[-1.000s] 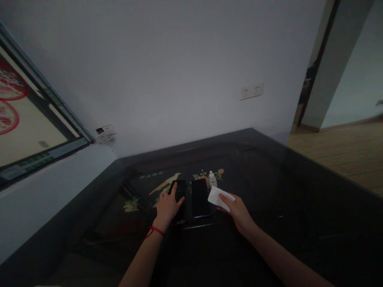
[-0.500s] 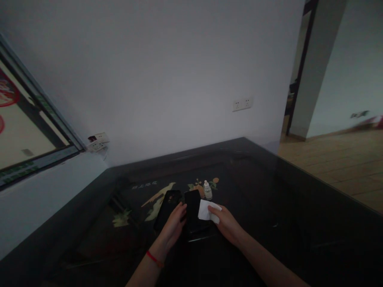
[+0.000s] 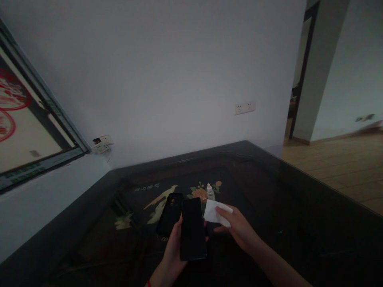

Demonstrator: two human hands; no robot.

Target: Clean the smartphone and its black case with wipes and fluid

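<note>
Holding a black phone [image 3: 193,229] above the dark counter [image 3: 299,207], wipe close beside it.
Shows a second dark handset [image 3: 170,213] flat on the counter at far left, near the left hand [image 3: 173,252]; clamps that hand round the phone's lower end, long axis pointing away from the body; pinches a white wipe [image 3: 213,211] in the right hand [image 3: 237,228], just right of the phone's top, apart from it; small dropper bottle [image 3: 210,192] behind, open counter further right.

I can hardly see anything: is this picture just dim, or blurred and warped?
Head view: dim, hardly blurred; the black phone in the left hand merges with the dark table; the white cloth in the right hand stands out; wide-angle distortion tilts the window frame.
</note>
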